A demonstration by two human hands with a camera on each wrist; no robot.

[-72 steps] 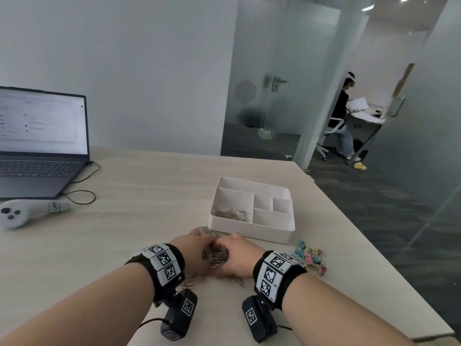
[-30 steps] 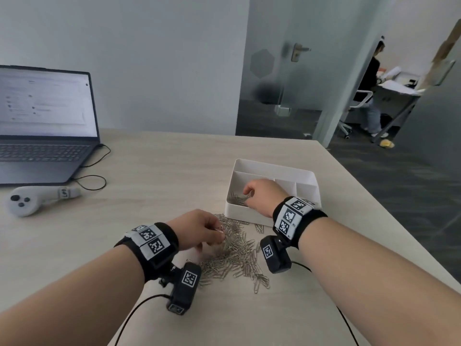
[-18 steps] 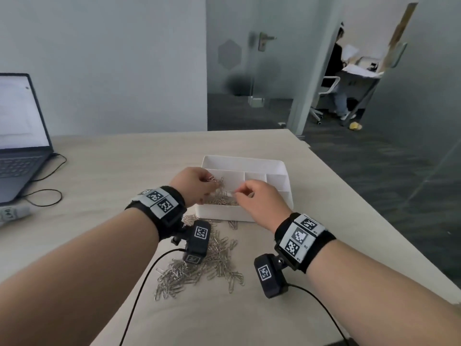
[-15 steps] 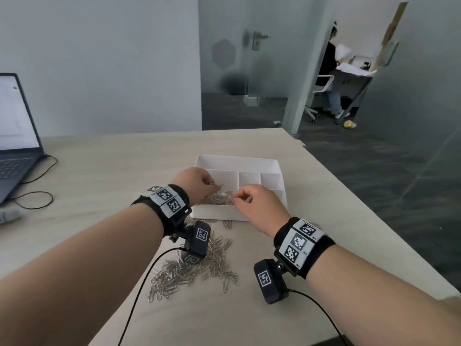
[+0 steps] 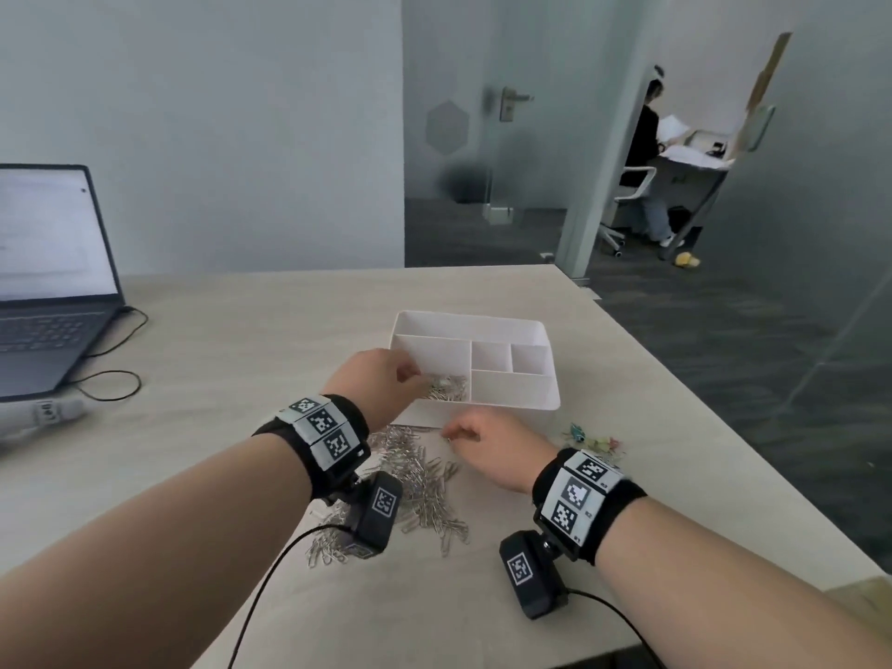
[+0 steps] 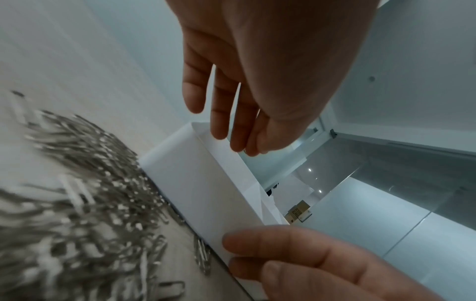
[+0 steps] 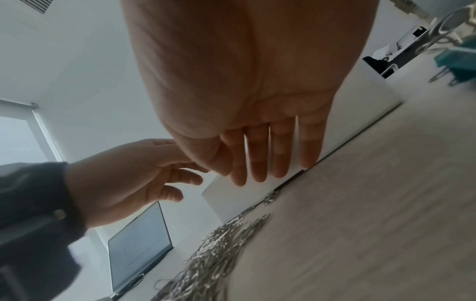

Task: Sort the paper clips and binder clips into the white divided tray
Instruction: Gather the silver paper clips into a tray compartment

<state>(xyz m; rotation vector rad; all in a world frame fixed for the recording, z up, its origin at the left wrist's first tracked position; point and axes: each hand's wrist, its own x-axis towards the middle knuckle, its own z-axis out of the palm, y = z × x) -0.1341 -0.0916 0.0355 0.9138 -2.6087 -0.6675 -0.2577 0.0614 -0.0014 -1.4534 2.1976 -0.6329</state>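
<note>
Paper clips (image 5: 420, 485) are lying in a big silver heap on the table (image 5: 241, 379), right in front of the white tray (image 5: 511, 405). The heap is touching the tray's near wall, so each trip from heap to tray is short.

Some clips are already sitting in the tray's big left box (image 5: 446, 386). The 3 other boxes are looking bare.

The left hand (image 5: 381, 379) is reaching over the near wall into that big box. Its fingers (image 6: 219, 114) are hanging down long and loose, close together at the tips. A tiny bit of something is showing at the tips, but I cannot tell if it is a clip. I think this hand is letting clips fall in.

The right hand (image 5: 492, 449) is hovering low over the table, just beside the tray's near wall, at the edge of the heap. From below, its fingers (image 7: 257, 158) are looking straight and spread a little. From above, the tips seem to be touching 1 small clip, but I cannot tell if they are pinching it. I think it is going for more clips.

Binder clips (image 5: 596, 441), in bright colors, are waiting in a small bunch on the table, on the right side near the tray's corner. They are sitting apart from the silver heap, so the 2 kinds are not mixing.
</note>
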